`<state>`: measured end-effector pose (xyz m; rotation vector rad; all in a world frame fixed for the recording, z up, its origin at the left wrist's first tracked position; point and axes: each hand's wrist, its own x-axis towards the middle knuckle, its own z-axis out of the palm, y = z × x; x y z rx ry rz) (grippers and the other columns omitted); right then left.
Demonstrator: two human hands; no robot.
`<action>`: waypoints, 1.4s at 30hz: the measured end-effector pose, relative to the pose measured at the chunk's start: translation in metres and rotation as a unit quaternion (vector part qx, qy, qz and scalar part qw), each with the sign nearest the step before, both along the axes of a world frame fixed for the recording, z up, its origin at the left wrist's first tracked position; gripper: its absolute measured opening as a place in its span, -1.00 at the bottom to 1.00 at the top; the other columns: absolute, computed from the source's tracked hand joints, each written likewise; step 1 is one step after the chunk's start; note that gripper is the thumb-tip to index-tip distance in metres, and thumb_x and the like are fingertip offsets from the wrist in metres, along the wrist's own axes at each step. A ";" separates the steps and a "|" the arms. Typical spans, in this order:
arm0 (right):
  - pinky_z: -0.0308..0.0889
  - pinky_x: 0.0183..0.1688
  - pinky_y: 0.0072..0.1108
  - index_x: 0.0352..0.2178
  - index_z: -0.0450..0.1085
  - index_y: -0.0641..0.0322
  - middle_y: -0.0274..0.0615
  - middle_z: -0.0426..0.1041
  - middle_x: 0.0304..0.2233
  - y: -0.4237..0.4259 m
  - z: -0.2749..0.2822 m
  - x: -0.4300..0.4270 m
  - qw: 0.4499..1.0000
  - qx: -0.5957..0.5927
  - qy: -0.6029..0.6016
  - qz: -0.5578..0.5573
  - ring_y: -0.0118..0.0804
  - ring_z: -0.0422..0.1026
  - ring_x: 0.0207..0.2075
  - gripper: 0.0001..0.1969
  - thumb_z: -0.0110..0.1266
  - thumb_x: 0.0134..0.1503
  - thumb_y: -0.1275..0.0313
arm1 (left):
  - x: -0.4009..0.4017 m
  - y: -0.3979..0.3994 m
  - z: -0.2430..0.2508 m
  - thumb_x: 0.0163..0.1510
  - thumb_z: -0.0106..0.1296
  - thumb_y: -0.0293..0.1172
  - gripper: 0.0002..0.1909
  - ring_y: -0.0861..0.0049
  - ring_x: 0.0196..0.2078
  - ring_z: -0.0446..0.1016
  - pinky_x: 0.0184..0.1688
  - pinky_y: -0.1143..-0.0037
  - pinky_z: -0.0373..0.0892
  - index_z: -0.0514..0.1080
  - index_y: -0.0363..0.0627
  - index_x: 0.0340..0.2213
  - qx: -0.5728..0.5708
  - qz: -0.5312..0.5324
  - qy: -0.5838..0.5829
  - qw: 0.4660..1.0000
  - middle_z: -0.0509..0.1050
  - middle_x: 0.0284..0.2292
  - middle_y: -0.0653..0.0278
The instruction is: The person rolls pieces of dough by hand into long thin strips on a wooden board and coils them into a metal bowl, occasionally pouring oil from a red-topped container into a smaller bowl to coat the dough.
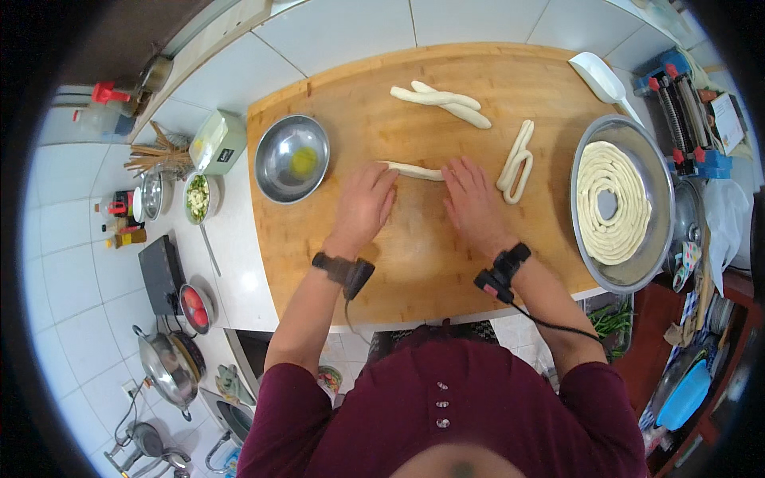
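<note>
A strip of pale dough lies across the wooden board. My left hand rests over its left end and my right hand over its right end, fingers flat and partly hiding the ends. Behind them two dough strips lie crossed. To the right of my right hand is a folded, looped dough strip. A large metal basin at the right holds dough rope coiled in rings. At the left of the board stands a metal bowl with yellow liquid, likely oil, in it.
A white scoop lies behind the basin. Left of the board are a bowl of chopped green and pale food with a utensil handle, a green container and a bowl of red items. Tiles rise behind the board.
</note>
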<state>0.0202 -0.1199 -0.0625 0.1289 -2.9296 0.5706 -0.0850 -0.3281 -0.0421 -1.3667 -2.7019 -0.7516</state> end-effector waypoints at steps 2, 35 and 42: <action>-0.05 0.24 -0.23 0.08 0.20 0.33 0.04 0.13 0.17 -0.012 -0.004 0.009 1.000 -0.004 -0.018 -0.020 -0.02 0.05 0.24 -0.44 0.06 0.01 0.44 | 0.006 0.002 -0.006 0.01 0.05 -0.43 -0.55 0.09 0.09 0.22 0.11 0.22 0.17 0.33 -0.21 -0.02 -0.026 -0.001 0.006 1.000 0.29 0.01 0.05; -0.10 0.25 -0.13 0.14 0.15 0.21 -0.03 0.08 0.22 -0.008 0.003 0.015 0.995 0.018 -0.098 0.027 -0.07 0.04 0.25 -0.41 -0.06 0.15 0.12 | 0.018 -0.027 -0.008 0.13 -0.06 -0.31 -0.47 0.04 0.24 0.04 0.27 0.09 -0.09 0.20 -0.08 0.14 -0.140 0.007 -0.067 0.988 0.15 0.19 0.12; -0.12 0.25 -0.10 0.17 0.11 0.23 -0.03 0.07 0.22 -0.026 -0.002 -0.039 0.998 0.036 -0.054 0.022 -0.07 0.01 0.27 -0.36 -0.01 0.11 0.14 | -0.020 0.041 -0.025 0.13 -0.07 -0.14 -0.37 0.09 0.27 -0.01 0.27 0.03 -0.15 0.12 -0.04 0.19 -0.113 0.019 -0.002 0.993 0.11 0.22 0.15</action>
